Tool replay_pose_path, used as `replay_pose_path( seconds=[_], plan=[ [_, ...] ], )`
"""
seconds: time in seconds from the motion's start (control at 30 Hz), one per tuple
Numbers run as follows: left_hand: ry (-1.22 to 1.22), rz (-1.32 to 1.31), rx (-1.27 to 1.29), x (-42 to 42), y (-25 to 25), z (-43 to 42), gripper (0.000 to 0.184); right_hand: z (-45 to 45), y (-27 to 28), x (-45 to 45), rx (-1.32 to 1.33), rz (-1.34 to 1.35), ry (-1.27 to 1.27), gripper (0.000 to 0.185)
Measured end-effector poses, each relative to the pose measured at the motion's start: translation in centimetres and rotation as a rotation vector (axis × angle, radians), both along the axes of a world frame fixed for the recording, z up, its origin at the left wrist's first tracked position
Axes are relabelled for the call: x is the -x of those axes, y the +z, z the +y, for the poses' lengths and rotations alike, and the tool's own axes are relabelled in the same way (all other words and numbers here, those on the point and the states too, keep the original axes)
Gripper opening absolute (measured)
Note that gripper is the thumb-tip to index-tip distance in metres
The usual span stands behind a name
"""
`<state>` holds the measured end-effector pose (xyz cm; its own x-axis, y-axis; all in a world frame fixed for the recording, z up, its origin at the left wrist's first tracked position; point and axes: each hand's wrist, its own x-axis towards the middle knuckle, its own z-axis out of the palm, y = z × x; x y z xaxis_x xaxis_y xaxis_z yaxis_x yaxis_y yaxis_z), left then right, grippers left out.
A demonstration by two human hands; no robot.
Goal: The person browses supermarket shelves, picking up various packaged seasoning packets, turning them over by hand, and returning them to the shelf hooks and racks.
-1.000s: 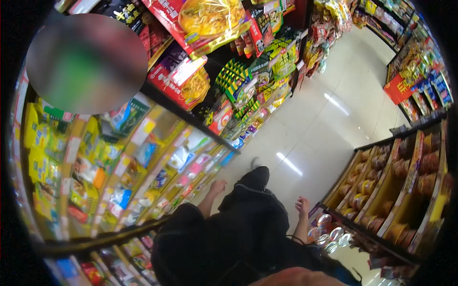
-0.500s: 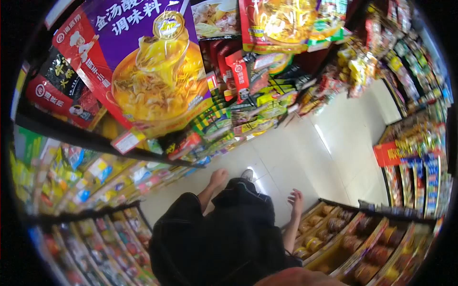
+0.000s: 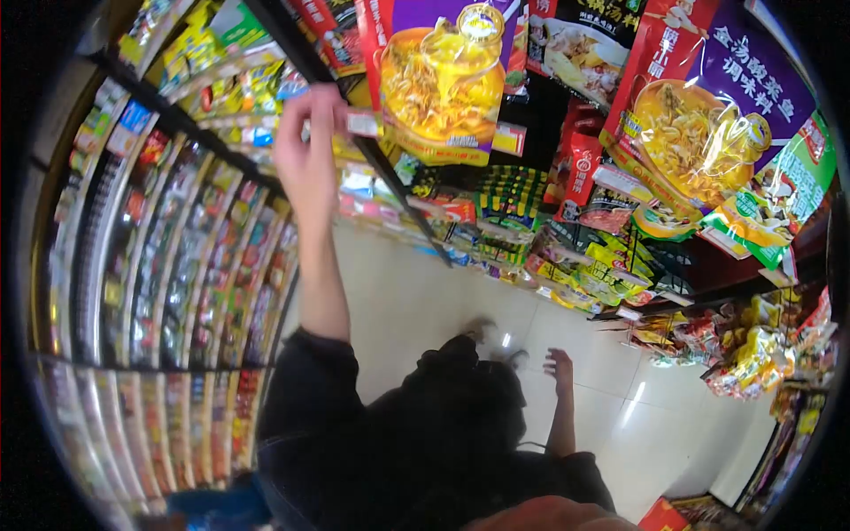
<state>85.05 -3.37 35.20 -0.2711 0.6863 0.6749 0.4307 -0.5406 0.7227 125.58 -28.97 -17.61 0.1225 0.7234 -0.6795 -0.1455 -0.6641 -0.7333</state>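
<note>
My left hand (image 3: pixel 310 142) is raised at the dark shelf edge, slightly blurred, its fingers apart and nothing visible in them. Right beside its fingertips is a small white price tag (image 3: pixel 362 125). A purple and red food packet (image 3: pixel 440 84) with a noodle-like picture hangs just to the right of that hand. Low at my side, my right hand (image 3: pixel 559 367) has loosely spread fingers and is empty. A second, similar purple and red packet (image 3: pixel 695 124) hangs at the upper right, beside a green and white packet (image 3: pixel 784 199).
Tall shelves (image 3: pixel 173 265) packed with small goods stand on the left. More bagged goods (image 3: pixel 753 354) hang at the right. Pale tiled floor (image 3: pixel 390 283) shows around my legs. A blurred blue object (image 3: pixel 221 507) is at the lower left.
My left hand has risen from my side to the shelf edge, and its fingers have opened. The view has turned left, shifting the hanging packets rightward. My right hand stays low.
</note>
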Motion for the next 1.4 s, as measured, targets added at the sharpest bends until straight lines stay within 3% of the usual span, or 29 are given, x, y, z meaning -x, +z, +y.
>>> replay_pose_path(
  seconds=[0.07, 0.13, 0.2, 0.27, 0.37, 0.4, 0.47, 0.5, 0.53, 0.63, 0.67, 0.73, 0.8, 0.83, 0.87, 0.97, 1.03, 1.1, 1.23, 1.33, 1.4],
  plan=[
    [0.045, 0.146, 0.028, 2.3, 0.4, 4.6, 0.038, 3.0, 1.1, -1.6, -0.084, -0.007, 0.102, 0.027],
    [-0.042, 0.168, 0.25, 1.6, 0.8, 6.0, 0.039, 5.1, 1.9, -3.1, -0.142, -0.007, 0.112, 0.026],
    [-0.078, 0.182, 0.255, 1.0, 0.7, 7.4, 0.04, 6.0, 2.7, -3.8, -0.199, -0.033, 0.086, 0.025],
    [-0.197, 0.056, 0.312, 1.8, 0.9, 8.6, 0.028, 5.6, 2.8, -4.1, -0.236, -0.024, 0.082, 0.025],
    [-0.393, -0.127, 0.215, 3.1, 1.1, 8.9, 0.028, 4.3, 2.0, -3.7, -0.231, -0.002, 0.091, 0.022],
    [-0.395, -0.25, 0.215, 1.0, 2.6, 6.7, 0.028, 3.5, 1.8, -3.3, -0.226, 0.0, 0.093, 0.023],
    [-0.368, -0.257, 0.233, 1.7, 3.6, 5.2, 0.031, 2.4, 1.2, -2.4, -0.221, 0.007, 0.096, 0.023],
    [-0.569, -0.333, 0.189, -1.8, 5.9, 2.2, 0.042, 2.2, 0.9, -1.9, -0.198, 0.02, 0.098, 0.023],
    [-0.474, -0.244, 0.17, -1.6, 6.5, 1.3, 0.036, 2.0, 0.7, -1.4, -0.175, 0.032, 0.1, 0.023],
    [-0.512, -0.325, 0.165, -0.1, 7.8, -1.3, 0.029, 1.7, 1.4, 0.7, -0.187, 0.054, 0.118, 0.024],
    [-0.57, -0.201, 0.117, 1.9, 7.5, -1.0, 0.023, 2.6, 2.1, 1.5, -0.217, 0.058, 0.125, 0.024],
    [-0.492, -0.131, 0.151, 1.6, 8.0, -2.6, 0.037, 4.0, 3.7, 2.6, -0.248, 0.038, 0.154, 0.026],
    [-0.426, -0.008, 0.031, 0.3, 7.5, -4.2, 0.03, 5.6, 5.7, 3.4, -0.281, 0.021, 0.183, 0.027],
    [-0.456, -0.02, 0.023, -0.8, 7.2, -6.1, 0.039, 6.5, 7.6, 3.8, -0.34, 0.036, 0.187, 0.028],
    [-0.431, -0.088, -0.02, -1.0, 6.1, -7.3, 0.053, 7.4, 10.2, 4.3, -0.399, 0.05, 0.191, 0.029],
    [-0.493, -0.36, 0.131, 0.5, -2.5, -10.3, 0.054, 9.7, 20.3, 5.7, -0.619, 0.286, 0.061, 0.033],
    [-0.616, -0.556, 0.406, 1.2, -10.9, -12.0, 0.055, 11.5, 27.3, 6.2, -0.936, 0.392, 0.105, 0.066],
    [-0.72, -0.602, 0.611, 1.2, -17.7, -13.7, 0.055, 13.0, 34.0, 8.7, -1.078, 0.4, 0.131, 0.108],
    [-0.776, -0.513, 0.734, 1.8, -24.9, -14.2, 0.055, 17.5, 38.8, 14.5, -1.06, 0.17, 0.272, 0.121],
    [-0.776, -0.559, 0.671, 2.8, -23.9, -13.0, 0.051, 19.8, 36.3, 19.6, -0.946, 0.005, 0.2, 0.079],
    [-0.763, -0.543, 0.665, 4.7, -25.0, -11.2, 0.044, 20.7, 34.0, 22.2, -0.785, 0.067, 0.033, 0.05]
  ],
)
